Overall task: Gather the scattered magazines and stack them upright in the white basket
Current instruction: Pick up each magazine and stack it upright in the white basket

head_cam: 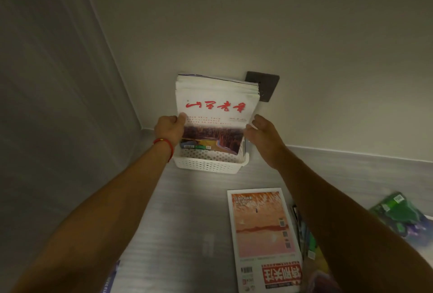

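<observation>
1. Left hand (169, 128) fingers (181, 118) pinch the stack of magazines (216, 114) at its left edge; right hand (260, 132) fingers lie straight against its right edge
2. The stack stands upright in the white basket (208, 165)
3. The basket sits on a grey floor (178, 217) in a corner, against a pale wall (304, 35) with a dark socket plate (267, 86)
4. The front cover is white with red lettering above a reddish landscape
5. An orange-covered magazine (262, 234) lies flat nearby

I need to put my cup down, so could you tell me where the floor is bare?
Bare floor runs from the basket toward you, left of the orange magazine. Right of that magazine is crowded: more magazines, including a green one.
</observation>
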The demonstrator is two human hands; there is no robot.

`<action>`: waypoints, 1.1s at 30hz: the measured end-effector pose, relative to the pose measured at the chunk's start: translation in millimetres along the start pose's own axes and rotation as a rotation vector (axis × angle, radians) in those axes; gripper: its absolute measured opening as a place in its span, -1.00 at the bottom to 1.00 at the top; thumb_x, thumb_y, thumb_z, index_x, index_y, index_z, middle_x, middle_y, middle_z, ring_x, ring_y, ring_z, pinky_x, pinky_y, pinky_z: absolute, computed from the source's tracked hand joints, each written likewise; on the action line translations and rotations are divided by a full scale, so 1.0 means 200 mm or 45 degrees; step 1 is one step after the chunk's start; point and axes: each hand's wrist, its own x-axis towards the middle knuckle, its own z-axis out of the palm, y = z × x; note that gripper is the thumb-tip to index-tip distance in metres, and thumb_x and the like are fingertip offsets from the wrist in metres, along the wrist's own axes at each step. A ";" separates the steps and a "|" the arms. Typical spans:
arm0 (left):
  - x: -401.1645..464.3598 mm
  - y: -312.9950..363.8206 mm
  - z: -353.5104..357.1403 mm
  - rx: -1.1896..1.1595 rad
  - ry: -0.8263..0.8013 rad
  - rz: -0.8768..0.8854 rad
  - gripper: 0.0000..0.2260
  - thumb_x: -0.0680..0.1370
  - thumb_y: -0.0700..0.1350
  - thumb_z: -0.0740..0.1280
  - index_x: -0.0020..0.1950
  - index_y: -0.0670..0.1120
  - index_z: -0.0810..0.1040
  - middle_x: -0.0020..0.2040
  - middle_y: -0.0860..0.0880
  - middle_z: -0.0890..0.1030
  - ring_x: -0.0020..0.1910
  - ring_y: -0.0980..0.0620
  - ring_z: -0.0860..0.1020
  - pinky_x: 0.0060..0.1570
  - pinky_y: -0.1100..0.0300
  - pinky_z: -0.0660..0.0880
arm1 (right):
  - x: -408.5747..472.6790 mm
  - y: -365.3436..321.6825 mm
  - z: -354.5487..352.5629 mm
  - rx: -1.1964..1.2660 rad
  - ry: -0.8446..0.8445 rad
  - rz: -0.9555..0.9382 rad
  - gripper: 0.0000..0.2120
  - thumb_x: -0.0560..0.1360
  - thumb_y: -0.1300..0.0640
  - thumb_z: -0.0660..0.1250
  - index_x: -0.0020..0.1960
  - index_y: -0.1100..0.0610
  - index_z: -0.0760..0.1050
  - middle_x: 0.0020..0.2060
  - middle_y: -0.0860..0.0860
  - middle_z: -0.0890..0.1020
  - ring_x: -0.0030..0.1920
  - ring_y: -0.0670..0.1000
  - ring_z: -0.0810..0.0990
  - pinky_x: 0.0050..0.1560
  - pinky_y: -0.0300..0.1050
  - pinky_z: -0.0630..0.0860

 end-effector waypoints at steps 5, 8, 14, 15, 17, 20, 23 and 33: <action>0.07 0.04 0.02 -0.006 0.065 -0.064 -0.54 0.54 0.13 0.27 0.00 -0.28 0.67 0.01 -0.30 0.68 0.03 -0.27 0.63 0.15 -0.10 0.56 | -0.11 0.13 -0.15 -0.313 0.015 0.011 -0.70 0.55 0.21 0.32 0.28 0.09 0.49 0.20 0.09 0.59 0.20 0.08 0.57 0.21 0.05 0.55; 0.05 0.04 0.04 -0.010 0.046 -0.108 -0.52 0.51 0.00 0.35 0.33 -0.27 0.51 0.34 -0.29 0.52 0.32 -0.25 0.50 0.36 -0.06 0.43 | -0.27 0.32 -0.34 -0.470 0.017 0.015 -0.71 0.57 0.20 0.31 0.27 0.04 0.53 0.15 0.04 0.61 0.13 0.03 0.62 -0.03 -0.23 0.56; -0.40 -0.04 0.21 0.030 0.117 0.181 -0.73 0.44 -0.32 0.32 0.12 -0.24 0.61 0.07 -0.14 0.63 0.08 -0.12 0.59 0.15 0.15 0.48 | -0.71 0.76 -0.80 -0.877 0.114 0.231 -0.80 0.54 0.28 0.32 0.15 0.19 0.60 0.09 0.14 0.65 0.09 0.13 0.63 0.05 -0.16 0.47; -0.52 -0.07 0.27 0.031 0.086 0.243 -0.74 0.44 -0.35 0.31 0.11 -0.21 0.60 0.06 -0.13 0.62 0.05 -0.11 0.58 0.11 0.14 0.48 | -0.80 0.82 -0.87 -0.933 0.124 0.277 -0.83 0.54 0.26 0.33 0.10 0.20 0.61 0.06 0.16 0.65 0.08 0.15 0.63 0.04 -0.15 0.45; -0.78 -0.12 0.42 0.080 -0.075 0.312 -0.71 0.44 -0.37 0.31 0.12 -0.14 0.58 0.12 -0.12 0.58 0.04 -0.10 0.58 0.06 0.10 0.53 | -0.97 0.96 -1.01 -1.014 0.145 0.368 -0.82 0.55 0.19 0.33 0.12 0.18 0.62 0.08 0.12 0.65 0.12 0.13 0.62 0.06 -0.19 0.39; -1.16 -0.21 0.64 0.247 -0.409 0.417 -0.69 0.45 -0.34 0.34 0.14 -0.08 0.60 0.18 -0.06 0.56 0.13 0.01 0.52 0.19 0.16 0.46 | -1.18 1.09 -1.16 -1.063 0.155 0.505 -0.72 0.53 0.14 0.35 0.24 0.12 0.55 0.19 0.05 0.59 0.22 0.09 0.55 0.25 -0.08 0.41; -1.46 -0.31 0.84 0.431 -0.726 0.547 -0.70 0.53 -0.26 0.33 0.24 -0.03 0.54 0.25 0.02 0.53 0.25 0.08 0.46 0.34 0.22 0.37 | -1.33 1.17 -1.26 -1.145 0.152 0.577 -0.59 0.52 0.08 0.35 0.36 0.07 0.44 0.32 0.07 0.51 0.23 0.06 0.55 0.18 -0.07 0.54; -1.82 -0.44 1.14 0.962 -1.120 0.716 -0.44 0.52 -0.19 0.29 0.50 0.10 0.32 0.60 -0.02 0.13 0.57 -0.11 0.14 0.53 0.07 0.12 | -1.47 1.31 -1.39 -1.056 0.254 0.656 -0.47 0.48 -0.02 0.28 0.41 -0.07 0.20 0.24 0.02 0.50 0.11 0.08 0.58 0.05 0.12 0.61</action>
